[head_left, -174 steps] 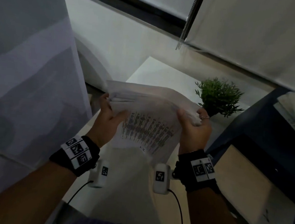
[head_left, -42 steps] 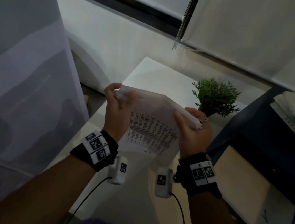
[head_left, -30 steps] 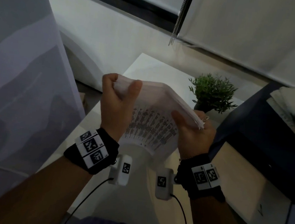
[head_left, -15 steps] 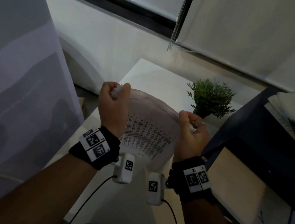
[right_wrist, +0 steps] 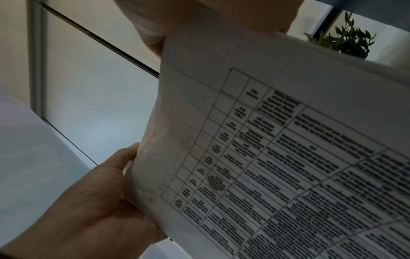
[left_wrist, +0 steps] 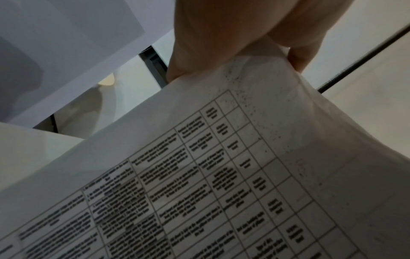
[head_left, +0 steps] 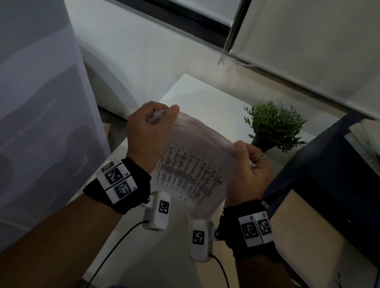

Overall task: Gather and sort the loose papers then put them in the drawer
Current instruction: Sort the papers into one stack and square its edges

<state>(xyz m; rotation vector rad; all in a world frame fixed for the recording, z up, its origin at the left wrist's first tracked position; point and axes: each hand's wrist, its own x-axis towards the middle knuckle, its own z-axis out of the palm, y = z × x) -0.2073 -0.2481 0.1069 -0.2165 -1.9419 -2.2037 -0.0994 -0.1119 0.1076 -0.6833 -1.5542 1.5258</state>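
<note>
A stack of loose white papers (head_left: 190, 168) hangs upright in front of me, and its facing sheet carries a printed table. My left hand (head_left: 161, 114) pinches the stack's top left corner between thumb and curled fingers. My right hand (head_left: 247, 155), with a ring on one finger, grips the top right corner. The top edge bows upward between the two hands. In the left wrist view the printed sheet (left_wrist: 221, 175) fills the frame below my fingers (left_wrist: 221, 35). The right wrist view shows the same sheet (right_wrist: 288, 157), with the left hand (right_wrist: 88, 210) holding its far edge.
A white table (head_left: 204, 97) lies below the papers, with a small green potted plant (head_left: 275, 125) at its right. A dark cabinet (head_left: 325, 165) with a light wooden panel (head_left: 312, 230) stands to the right, more papers (head_left: 375, 142) on top. A pale curtain (head_left: 22, 99) hangs on the left.
Over the last second my right hand shifted from supporting the stack's right side to gripping its top corner. The hands came closer together, and the top edge bows more.
</note>
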